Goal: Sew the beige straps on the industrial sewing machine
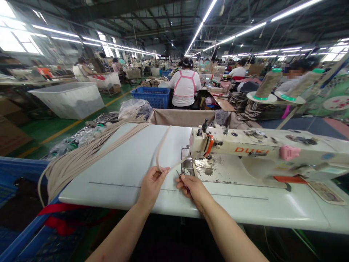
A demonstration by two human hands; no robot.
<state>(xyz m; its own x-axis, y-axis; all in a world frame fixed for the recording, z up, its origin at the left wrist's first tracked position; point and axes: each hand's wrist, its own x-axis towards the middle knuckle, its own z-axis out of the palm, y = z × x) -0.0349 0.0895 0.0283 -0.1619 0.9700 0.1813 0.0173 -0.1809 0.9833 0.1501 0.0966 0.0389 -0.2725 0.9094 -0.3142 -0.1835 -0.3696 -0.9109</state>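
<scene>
From here I see the left hand (152, 183) pinching a beige strap (158, 154) over the table (122, 163), the strap running right toward the machine (234, 145). Close by, the right hand (194, 187) curls its fingers round a small pointed tool (178, 174).

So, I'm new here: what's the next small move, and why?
Probably bring the pointed tool in the right hand to the beige strip: it sits close, and the left hand holds the strip, which leads toward the sewing machine.

Strap (158, 152) beige — sewing machine (265, 163) cream, lettering (247, 150) orange; tabletop (122, 163) whitish; basket (151, 97) blue — floor (40, 127) green, line (65, 129) yellow.
</scene>
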